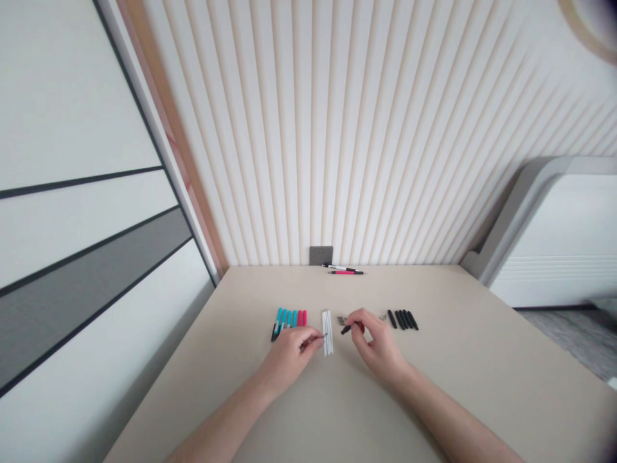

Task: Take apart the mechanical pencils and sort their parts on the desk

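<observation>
Bare forearms [226,418] nearest, left hand [292,354] and right hand [378,341] each pinching a small piece

Thumb and fingertips of the left hand are almost together, with a tiny grey piece [324,335] poking out over a bundle of slim white rods [327,321]. Thumb and forefinger of the right hand close on a short black piece [346,330] angled down and to the left; its other fingers are curled, and whether they hold anything cannot be told. The hands stand apart, with the rods between them.

Bare tabletop lies between the forearms and out toward both side edges of the table [463,399]. Its far edge meets the wall [274,128], where a red-and-black pen [344,272] and a white-and-black pen [337,267] lie below a dark socket [321,255].

The table is smooth, matt and beige; the wall is pale, with upright rounded ribs. Slender teal barrels [289,318] and two red barrels [302,317] line up beyond the left hand. Small metallic-looking bits [341,320], too blurred to make out, lie by the right hand, and black tapered tubes [403,319] sit in a row to its right.
</observation>
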Demonstrator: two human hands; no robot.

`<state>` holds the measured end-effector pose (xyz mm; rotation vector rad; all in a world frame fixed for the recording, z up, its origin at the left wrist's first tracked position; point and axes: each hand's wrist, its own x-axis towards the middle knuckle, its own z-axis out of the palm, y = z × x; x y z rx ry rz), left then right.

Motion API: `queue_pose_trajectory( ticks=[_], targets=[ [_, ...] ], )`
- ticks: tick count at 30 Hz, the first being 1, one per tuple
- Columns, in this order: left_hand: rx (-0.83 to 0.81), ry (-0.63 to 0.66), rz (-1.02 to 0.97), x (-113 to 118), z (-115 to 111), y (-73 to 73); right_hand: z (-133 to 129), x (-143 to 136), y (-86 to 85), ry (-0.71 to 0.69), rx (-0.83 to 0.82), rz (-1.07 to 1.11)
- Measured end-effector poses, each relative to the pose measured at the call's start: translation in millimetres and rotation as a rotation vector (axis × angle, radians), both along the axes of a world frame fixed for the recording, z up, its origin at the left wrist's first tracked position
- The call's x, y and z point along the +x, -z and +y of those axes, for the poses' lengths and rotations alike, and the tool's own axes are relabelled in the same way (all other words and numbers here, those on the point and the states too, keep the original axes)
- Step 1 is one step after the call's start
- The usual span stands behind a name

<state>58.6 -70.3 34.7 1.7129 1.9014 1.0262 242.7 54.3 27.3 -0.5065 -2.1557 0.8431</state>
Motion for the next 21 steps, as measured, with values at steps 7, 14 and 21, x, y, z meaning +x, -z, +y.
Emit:
queue_pose_trajectory(
  ticks=[7,14,21],
  targets=[
    [-0.016,0.054,0.038,3.5,-2.2,-2.3,-9.0,-3.9,2.6,-0.181,0.096,-0.131],
    [-0.018,0.093,0.036,6.2,-2.5,-4.4,-9.5,-4.2,-1.5,-0.25,0.145,-0.205],
    [-0.029,0.106,0.066,7.5,-3.5,-5.9,-7.8,-5.1,2.2,-0.219,0.161,-0.26]
  ],
)
